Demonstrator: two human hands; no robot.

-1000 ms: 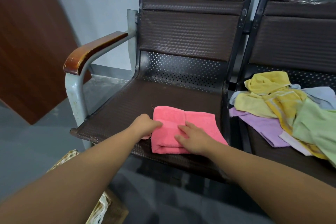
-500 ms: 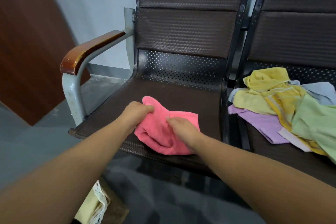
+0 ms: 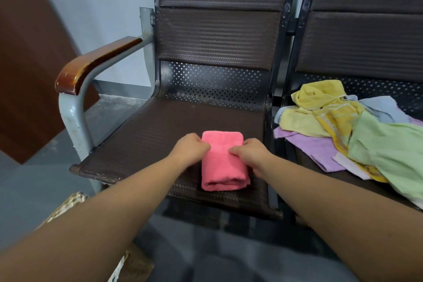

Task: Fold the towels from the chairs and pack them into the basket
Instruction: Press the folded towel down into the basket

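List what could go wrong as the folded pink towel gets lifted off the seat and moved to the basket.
1. The pink towel shows loose layered edges at its near end; both hands, left hand and right hand, pinch only its far half, so it may unfold when lifted.
2. The basket sits low at the left, mostly hidden by the left arm, so the drop may miss.

Basket (image 3: 68, 208) showing only a woven corner under my left arm; towel pile (image 3: 366, 135) running off right edge; my palms hiding pink towel (image 3: 223, 162) sides.
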